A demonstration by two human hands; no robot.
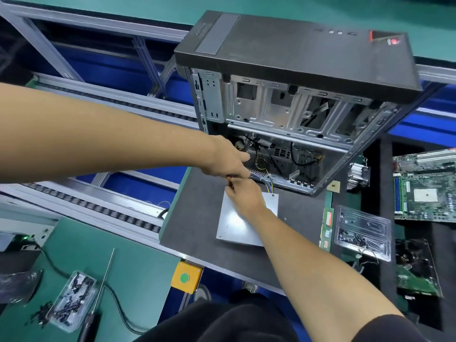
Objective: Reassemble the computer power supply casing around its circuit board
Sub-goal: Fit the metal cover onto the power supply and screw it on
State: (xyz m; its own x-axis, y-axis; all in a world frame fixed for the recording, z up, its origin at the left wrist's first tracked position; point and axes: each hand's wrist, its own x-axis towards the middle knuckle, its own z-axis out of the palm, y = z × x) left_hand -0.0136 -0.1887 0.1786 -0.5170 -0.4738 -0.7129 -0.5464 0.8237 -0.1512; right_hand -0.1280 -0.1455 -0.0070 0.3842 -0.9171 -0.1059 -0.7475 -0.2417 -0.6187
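Observation:
A flat grey metal casing panel (pixel 237 225) of the power supply lies on the dark mat (pixel 197 218), in front of the open computer tower (pixel 283 114). At the tower's lower left sits the perforated power supply body (pixel 259 165), with a bundle of coloured wires (pixel 267 186) running out of it toward the panel. My left hand (pixel 229 160) reaches in from the left and pinches the wire bundle at the tower's opening. My right hand (pixel 243 195) rests over the panel's far edge, fingertips closed on the same wires just below my left hand.
A clear plastic tray of screws (pixel 362 233) and green circuit boards (pixel 427 191) lie right of the panel. A heatsink (pixel 357 175) stands beside the tower. On the green bench at lower left are a long screwdriver (pixel 103 287), a screw box (pixel 71 299) and a yellow button box (pixel 186 276).

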